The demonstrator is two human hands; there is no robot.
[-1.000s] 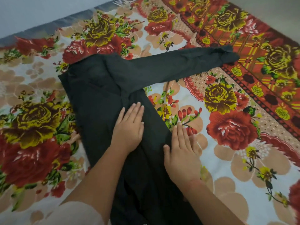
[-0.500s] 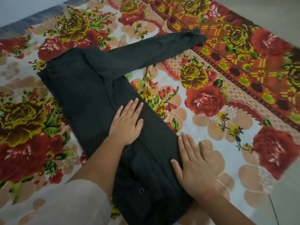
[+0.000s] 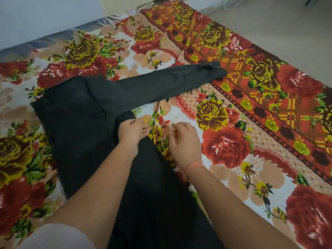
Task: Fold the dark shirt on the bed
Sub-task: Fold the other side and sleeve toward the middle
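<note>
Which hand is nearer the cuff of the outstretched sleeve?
Right. The right hand is over the floral bedsheet, on the near side of the cuff; the left hand is farther away, holding the edge of the dark shirt near the sleeve's base.

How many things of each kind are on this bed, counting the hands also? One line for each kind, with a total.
dark shirt: 1
floral bed cover: 1
hands: 2, the left hand and the right hand
Total: 4
</note>
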